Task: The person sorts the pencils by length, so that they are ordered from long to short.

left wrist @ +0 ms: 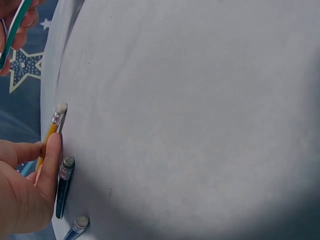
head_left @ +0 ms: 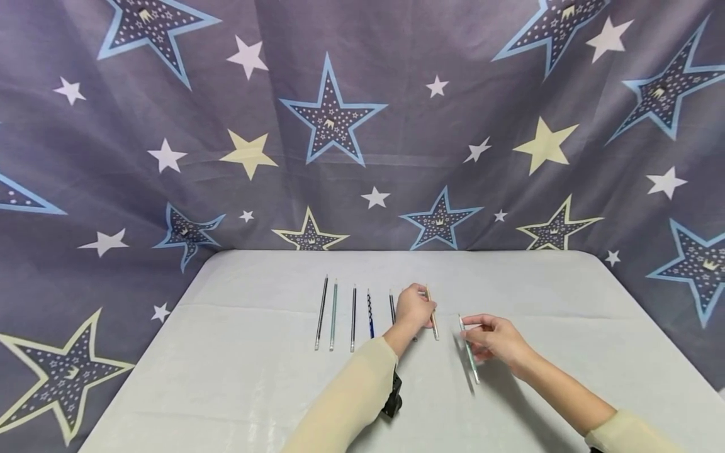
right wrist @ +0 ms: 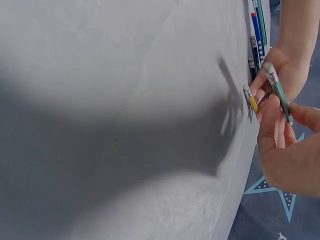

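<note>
My left hand pinches a yellow pencil low over the table, its eraser end toward me. In the left wrist view, thumb and finger grip that yellow pencil below its metal band. Off to the right, my right hand holds a green pencil between thumb and fingers, raised above the table with a shadow beneath. The right wrist view shows the green pencil tilted, its white eraser upward. Beside my left hand lies a dark pencil; another is mostly hidden under that hand.
Left of my hands, a row of pencils lies roughly parallel: a black one, a teal one, another black one and a blue patterned one. A white cloth covers the table. Behind hangs a star-print curtain.
</note>
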### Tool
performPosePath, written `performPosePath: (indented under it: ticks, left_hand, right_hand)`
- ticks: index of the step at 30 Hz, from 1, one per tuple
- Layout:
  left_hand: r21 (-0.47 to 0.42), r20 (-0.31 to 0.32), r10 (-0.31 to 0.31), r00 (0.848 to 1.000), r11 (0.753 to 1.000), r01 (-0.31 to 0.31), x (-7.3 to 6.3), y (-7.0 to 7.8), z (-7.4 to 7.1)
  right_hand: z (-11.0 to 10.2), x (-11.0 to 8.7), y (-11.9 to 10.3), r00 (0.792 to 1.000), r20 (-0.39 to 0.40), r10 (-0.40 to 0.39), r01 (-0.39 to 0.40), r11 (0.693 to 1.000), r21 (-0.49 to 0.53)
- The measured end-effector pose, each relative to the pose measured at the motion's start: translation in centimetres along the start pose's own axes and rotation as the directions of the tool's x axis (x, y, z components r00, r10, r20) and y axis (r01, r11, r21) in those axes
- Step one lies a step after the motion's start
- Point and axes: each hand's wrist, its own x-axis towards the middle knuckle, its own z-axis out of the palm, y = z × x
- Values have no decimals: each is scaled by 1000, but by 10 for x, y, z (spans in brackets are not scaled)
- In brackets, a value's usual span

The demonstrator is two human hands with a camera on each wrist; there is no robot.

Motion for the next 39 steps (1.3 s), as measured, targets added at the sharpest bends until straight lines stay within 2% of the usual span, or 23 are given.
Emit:
performPosePath:
  ticks: [6,13,20,39]
  left_hand:
    - [30,-3,1,1000,1000,-1,0,-1,0]
    - [101,0,30,1000,994,-30,-1,-4,3]
    - [166,17,27,999,986,-29,-1,-3,4]
    - [191,14,44,999,981,-46,0,-3,3]
  right_hand:
    - [-3,2,1,1000,-18,-4,4,1000,-11]
    - [-3,1,3,1000,-11,-9,9,1000,-8]
    - [-4,3,2,1000,-15,-6,6,1000,-18]
    - [-7,18,-9,998,-56,-9,9,1000,-14]
